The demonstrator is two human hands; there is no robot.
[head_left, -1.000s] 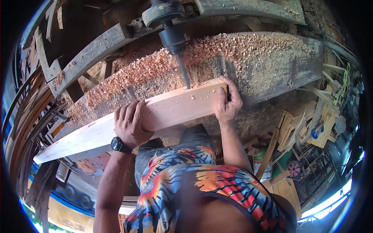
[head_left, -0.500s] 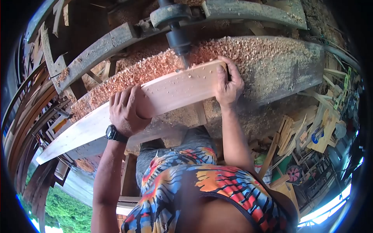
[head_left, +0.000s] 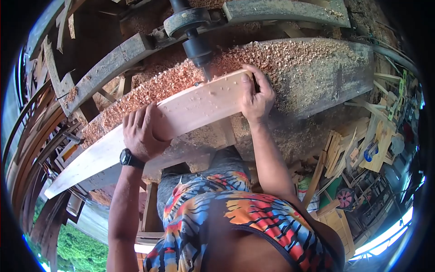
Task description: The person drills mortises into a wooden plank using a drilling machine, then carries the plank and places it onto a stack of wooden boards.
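A long pale wooden board [head_left: 199, 108], its upper edge gently curved, slants across the bench from lower left to upper right. My left hand [head_left: 146, 131], with a dark watch at the wrist, is closed over its middle, fingers on top. At the right end my right hand [head_left: 257, 97] grips the board, thumb on the upper face and index finger hooked round the corner. Between my hands, the cutting bit [head_left: 207, 73] under a black chuck [head_left: 198, 50] meets the far edge of the board. Shavings hide part of the contact. A few chips lie on the board.
Reddish shavings [head_left: 167, 81] are heaped along the wooden worktable [head_left: 326, 93] behind the board. Curved timber beams [head_left: 106, 65] run beyond it. Wood offcuts [head_left: 340, 149] and a pink-bladed fan [head_left: 345, 198] are at right. Stacked curved strips [head_left: 29, 136] stand at left.
The whole view has shifted slightly, so the chuck and both hands appear a little further left. Both hands keep their hold, and the board stays against the bit with little visible movement.
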